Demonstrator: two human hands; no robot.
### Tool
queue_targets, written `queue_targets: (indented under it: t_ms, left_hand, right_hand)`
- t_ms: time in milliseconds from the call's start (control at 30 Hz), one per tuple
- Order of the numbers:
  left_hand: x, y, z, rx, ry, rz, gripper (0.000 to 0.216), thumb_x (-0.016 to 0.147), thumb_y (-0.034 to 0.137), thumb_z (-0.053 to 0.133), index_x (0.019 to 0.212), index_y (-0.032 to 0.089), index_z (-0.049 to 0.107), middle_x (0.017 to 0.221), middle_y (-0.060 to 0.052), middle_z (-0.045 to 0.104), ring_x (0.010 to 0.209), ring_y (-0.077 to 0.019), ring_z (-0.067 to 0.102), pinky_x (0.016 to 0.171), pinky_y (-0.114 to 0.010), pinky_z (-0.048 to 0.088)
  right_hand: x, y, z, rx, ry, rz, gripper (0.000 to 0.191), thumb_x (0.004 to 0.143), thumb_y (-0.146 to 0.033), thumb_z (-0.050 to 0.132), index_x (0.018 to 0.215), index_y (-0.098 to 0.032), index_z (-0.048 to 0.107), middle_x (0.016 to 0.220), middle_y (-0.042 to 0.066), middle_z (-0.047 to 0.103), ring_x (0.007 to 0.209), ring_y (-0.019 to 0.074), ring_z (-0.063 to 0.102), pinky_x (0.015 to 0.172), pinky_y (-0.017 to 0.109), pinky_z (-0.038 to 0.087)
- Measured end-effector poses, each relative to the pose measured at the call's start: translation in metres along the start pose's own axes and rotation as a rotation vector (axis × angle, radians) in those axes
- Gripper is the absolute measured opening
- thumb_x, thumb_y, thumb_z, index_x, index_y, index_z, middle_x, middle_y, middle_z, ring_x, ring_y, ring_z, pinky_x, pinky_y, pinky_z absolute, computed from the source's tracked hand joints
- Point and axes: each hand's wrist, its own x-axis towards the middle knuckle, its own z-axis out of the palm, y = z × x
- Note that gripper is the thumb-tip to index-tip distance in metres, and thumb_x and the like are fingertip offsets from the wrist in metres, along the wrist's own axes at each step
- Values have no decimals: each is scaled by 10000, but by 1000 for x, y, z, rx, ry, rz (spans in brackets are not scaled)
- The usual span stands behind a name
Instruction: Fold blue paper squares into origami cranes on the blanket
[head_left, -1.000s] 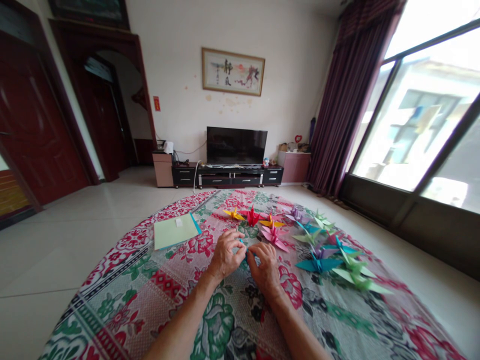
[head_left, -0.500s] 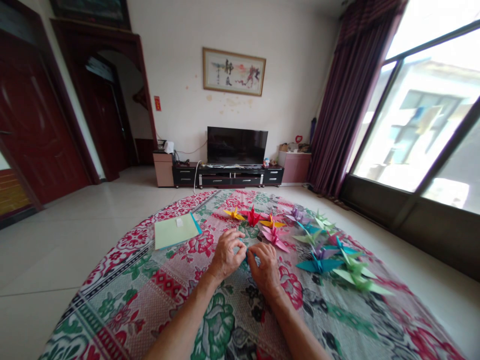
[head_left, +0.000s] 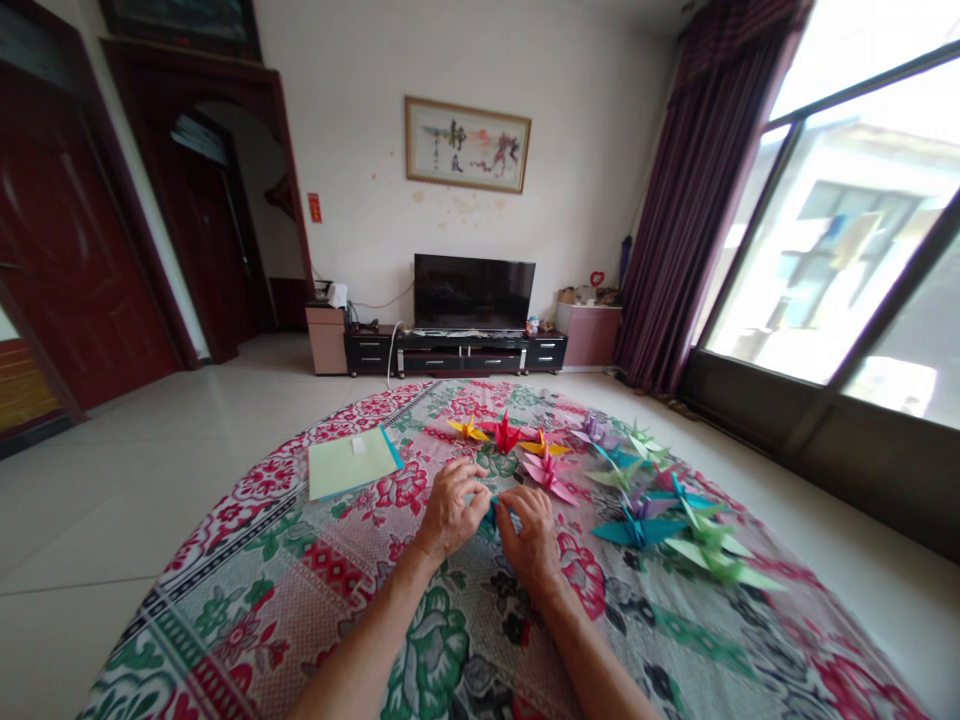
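Note:
Between my two hands, low over the table, is a small piece of blue folded paper (head_left: 491, 515), mostly hidden by the fingers. My left hand (head_left: 454, 508) pinches it from the left, thumb and fingers closed. From the right, my right hand (head_left: 528, 530) grips it with curled fingers close to the left thumb. Just beyond the hands sit a pink paper crane (head_left: 550, 472), a red paper crane (head_left: 505, 434) and a yellow paper crane (head_left: 469, 429). A blue paper crane (head_left: 639, 526) lies to the right of my right hand.
Several more cranes, among them a light green crane (head_left: 720, 560), crowd the table's right side. A stack of pale green and blue paper sheets (head_left: 349, 468) lies at left. The round table wears a flowered cloth (head_left: 322, 620). A television (head_left: 475, 292) stands beyond.
A little more of the blue paper shows between my hands, below the fingertips. Both hands have stayed in nearly the same place, and the cranes and sheets have not moved.

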Motion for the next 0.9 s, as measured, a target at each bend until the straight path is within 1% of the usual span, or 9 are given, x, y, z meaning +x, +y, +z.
queue_targets:
  t_ms: [100,267,400,467,533,633,733,833,900]
  left_hand:
    - [1,-1,-4,-15,30,-28,186,777,186,493,689,203,655,918,-40,648,1003,-184,526,958,-366,392]
    - [-1,1,-5,-22,16,-17,134,696,142,536,702,199,657,959,-40,637,1048,-198,507,982,-374,372]
    - [-2,3,-3,-12,-2,-11,101,668,152,567,696,201,651,971,-40,636,1068,-213,496,984,-376,371]
    - [-1,2,-3,-6,20,-11,127,667,153,564,746,199,653,999,-44,629,1076,-215,494,990,-375,366]
    - [-1,-2,-3,2,86,-41,186,689,152,534,830,190,649,1032,-55,617,1070,-209,503,984,-369,372]
    - [-4,-12,-2,7,207,-157,251,732,142,453,905,175,632,1030,-72,618,1030,-190,534,949,-343,402]
    - [-10,-24,1,-22,227,-324,267,745,156,415,907,169,626,985,-74,644,960,-182,576,901,-315,431]
    - [-15,-29,5,-96,153,-551,271,810,297,408,905,173,630,825,-62,675,789,-175,623,744,-276,481]
    - [-16,-29,8,-148,79,-605,326,830,394,394,878,179,634,707,-42,666,676,-164,626,662,-253,480]
  right_hand:
    - [-1,3,1,5,-1,10,126,833,-213,496,788,-197,613,769,21,608,779,158,517,781,314,359]
    - [-2,5,2,4,18,16,134,831,-222,498,789,-190,621,763,23,611,785,155,524,775,305,361]
    - [-2,5,2,4,22,20,122,824,-226,511,792,-190,624,759,22,613,775,154,528,764,304,368]
    - [-1,5,2,7,35,22,128,824,-229,513,806,-191,634,787,28,622,786,155,533,769,308,372]
    - [-1,6,3,14,83,44,145,824,-240,511,823,-193,649,833,40,627,803,157,541,773,312,378]
    - [0,10,3,21,169,107,182,825,-274,503,821,-196,667,818,46,625,785,159,551,755,310,392]
    - [1,14,2,8,184,142,214,830,-308,493,818,-195,674,747,35,626,741,157,554,730,301,398]
    - [0,17,2,-37,185,154,221,831,-310,493,810,-180,672,727,37,636,725,158,557,728,296,393]
    - [0,18,4,-68,185,155,218,828,-305,498,802,-173,670,725,41,643,729,160,561,737,293,388]
